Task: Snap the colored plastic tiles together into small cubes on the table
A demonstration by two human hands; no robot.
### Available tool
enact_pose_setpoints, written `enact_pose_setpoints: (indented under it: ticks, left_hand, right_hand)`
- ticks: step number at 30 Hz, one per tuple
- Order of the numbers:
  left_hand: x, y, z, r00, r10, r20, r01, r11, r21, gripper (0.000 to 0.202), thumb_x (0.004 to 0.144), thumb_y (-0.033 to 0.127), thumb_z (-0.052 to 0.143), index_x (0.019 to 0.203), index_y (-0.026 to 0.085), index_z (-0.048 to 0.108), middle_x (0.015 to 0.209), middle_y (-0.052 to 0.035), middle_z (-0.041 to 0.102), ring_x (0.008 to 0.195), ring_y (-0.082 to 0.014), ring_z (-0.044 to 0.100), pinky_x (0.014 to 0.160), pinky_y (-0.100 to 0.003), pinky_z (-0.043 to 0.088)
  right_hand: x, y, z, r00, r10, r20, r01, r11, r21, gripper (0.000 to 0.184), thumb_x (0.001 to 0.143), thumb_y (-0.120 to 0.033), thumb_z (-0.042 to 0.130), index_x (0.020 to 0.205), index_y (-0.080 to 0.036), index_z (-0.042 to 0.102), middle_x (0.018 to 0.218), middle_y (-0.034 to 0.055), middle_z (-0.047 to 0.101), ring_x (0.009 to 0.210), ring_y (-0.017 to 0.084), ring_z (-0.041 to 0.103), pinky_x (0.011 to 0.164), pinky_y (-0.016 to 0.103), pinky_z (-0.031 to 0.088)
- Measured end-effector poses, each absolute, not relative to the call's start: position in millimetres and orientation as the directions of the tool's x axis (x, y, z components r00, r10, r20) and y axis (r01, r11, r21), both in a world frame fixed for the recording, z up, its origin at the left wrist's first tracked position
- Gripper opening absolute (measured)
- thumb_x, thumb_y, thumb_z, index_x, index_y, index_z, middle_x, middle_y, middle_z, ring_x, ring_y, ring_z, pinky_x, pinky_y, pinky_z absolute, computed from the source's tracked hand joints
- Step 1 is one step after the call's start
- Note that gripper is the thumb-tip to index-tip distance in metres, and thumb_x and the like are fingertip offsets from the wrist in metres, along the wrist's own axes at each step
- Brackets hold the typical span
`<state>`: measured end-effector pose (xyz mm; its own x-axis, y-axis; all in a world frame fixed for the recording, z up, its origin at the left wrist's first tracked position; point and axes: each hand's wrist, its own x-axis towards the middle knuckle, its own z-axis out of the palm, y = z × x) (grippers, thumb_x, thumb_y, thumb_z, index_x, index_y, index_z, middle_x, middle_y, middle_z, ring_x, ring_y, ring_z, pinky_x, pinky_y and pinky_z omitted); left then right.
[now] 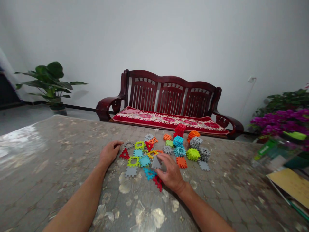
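Observation:
My right hand (170, 172) pinches a grey triangular puzzle tile (156, 163) between thumb and fingers, above the loose tiles. Close by lie a blue triangular tile (149, 173) and a red tile (158, 183), the latter partly hidden by that hand. My left hand (111, 153) rests on the table at the left of the spread, fingers loosely bent and apart, near a grey frame tile (129, 145) and a red triangular tile (124, 154). Among the loose tiles are a light blue square (145, 161), a lime frame (133, 161) and a grey square (131, 171).
Tiles stand stacked by colour on the right, including red (179, 130), blue (178, 141), lime (193, 154) and grey (204, 153) stacks. Farther right are a blurred clear container (281, 151) and a yellowish book (289, 182). A wooden bench (171, 93) stands behind the patterned table (60, 167).

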<state>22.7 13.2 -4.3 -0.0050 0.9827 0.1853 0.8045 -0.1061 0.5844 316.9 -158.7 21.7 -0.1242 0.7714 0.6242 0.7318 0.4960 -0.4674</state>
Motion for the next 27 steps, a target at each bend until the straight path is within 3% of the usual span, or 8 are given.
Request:
enact_pose_setpoints:
  ticks: [3, 8, 16, 20, 24, 27]
  left_hand:
    - [22.8, 13.1, -3.8, -0.007, 0.984, 0.175, 0.798, -0.100, 0.595, 0.034, 0.086, 0.026, 0.047, 0.107, 0.024, 0.074, 0.111, -0.0043, 0.075, 0.101, -0.0228, 0.067, 0.088, -0.031, 0.050]
    - [23.3, 13.3, -1.8, -0.012, 0.987, 0.161, 0.813, -0.084, 0.576, 0.034, 0.086, 0.027, 0.048, 0.108, 0.024, 0.074, 0.113, -0.0048, 0.075, 0.101, -0.0240, 0.067, 0.086, -0.032, 0.050]
    - [22.5, 14.6, -3.8, -0.015, 0.988, 0.156, 0.832, -0.075, 0.550, 0.034, 0.087, 0.029, 0.048, 0.109, 0.025, 0.073, 0.112, -0.0032, 0.075, 0.099, -0.0224, 0.068, 0.082, -0.030, 0.050]
    - [22.0, 13.8, -4.3, 0.013, 0.985, 0.174, 0.827, -0.109, 0.551, 0.035, 0.086, 0.027, 0.047, 0.110, 0.024, 0.073, 0.113, -0.0037, 0.075, 0.101, -0.0224, 0.067, 0.084, -0.030, 0.050]
    - [21.7, 14.4, -5.2, 0.005, 0.982, 0.189, 0.835, -0.108, 0.540, 0.035, 0.085, 0.026, 0.048, 0.110, 0.025, 0.074, 0.112, -0.0031, 0.075, 0.098, -0.0224, 0.068, 0.083, -0.030, 0.051]
    - [21.7, 15.1, -5.4, 0.000, 0.983, 0.181, 0.838, -0.099, 0.536, 0.035, 0.085, 0.026, 0.049, 0.110, 0.025, 0.074, 0.112, -0.0026, 0.076, 0.097, -0.0222, 0.068, 0.082, -0.030, 0.051]
  right_hand:
    - [347.5, -162.1, 25.7, -0.117, 0.749, 0.652, 0.767, 0.485, -0.420, 0.052, 0.079, -0.014, 0.062, 0.130, -0.025, 0.057, 0.127, 0.0077, 0.064, 0.120, 0.023, 0.058, 0.106, 0.043, 0.047]
    - [419.3, -177.1, 21.6, 0.078, 0.693, 0.717, 0.869, 0.305, -0.389, 0.046, 0.084, -0.026, 0.062, 0.129, -0.022, 0.056, 0.126, 0.0106, 0.064, 0.119, 0.026, 0.059, 0.105, 0.048, 0.048]
    - [509.9, -203.2, 4.5, 0.289, 0.628, 0.723, 0.913, 0.046, -0.404, 0.053, 0.078, -0.030, 0.058, 0.130, -0.019, 0.056, 0.119, 0.0117, 0.066, 0.097, 0.025, 0.066, 0.092, 0.046, 0.054]
    - [521.4, -204.3, -3.4, 0.268, 0.682, 0.680, 0.922, 0.023, -0.386, 0.052, 0.076, -0.027, 0.055, 0.128, -0.020, 0.056, 0.119, 0.0105, 0.065, 0.101, 0.025, 0.064, 0.094, 0.047, 0.054]
    - [526.5, -206.6, -7.0, 0.216, 0.673, 0.707, 0.940, 0.053, -0.338, 0.039, 0.076, -0.024, 0.052, 0.112, -0.021, 0.064, 0.119, 0.0106, 0.063, 0.111, 0.026, 0.060, 0.093, 0.045, 0.054]
    - [529.8, -208.9, -9.1, 0.239, 0.669, 0.704, 0.936, 0.034, -0.350, 0.032, 0.075, -0.025, 0.052, 0.103, -0.021, 0.066, 0.116, 0.0107, 0.062, 0.108, 0.025, 0.060, 0.089, 0.043, 0.055]
